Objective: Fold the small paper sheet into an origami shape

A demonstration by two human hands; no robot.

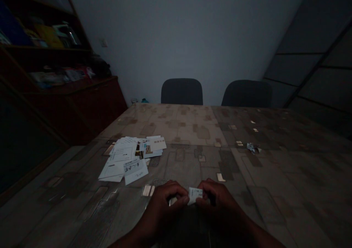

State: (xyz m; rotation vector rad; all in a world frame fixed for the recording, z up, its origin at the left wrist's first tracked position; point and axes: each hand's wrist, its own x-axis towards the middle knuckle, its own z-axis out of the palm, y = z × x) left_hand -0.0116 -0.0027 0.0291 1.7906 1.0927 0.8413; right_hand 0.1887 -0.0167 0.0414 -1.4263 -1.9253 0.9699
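Between my two hands, near the table's front edge, is a small folded piece of printed white paper. My left hand pinches its left edge between thumb and fingers. On the other side my right hand grips the right edge, thumb below and fingers curled behind. Ahead and to the left lies a loose pile of printed cards and papers, overlapping one another. One folded white card with dark writing sits at the pile's near side.
A crumpled scrap of paper lies on the right of the patterned tablecloth. Two dark chairs stand at the far edge. A dark cabinet with shelves is at the left. The room is dim.
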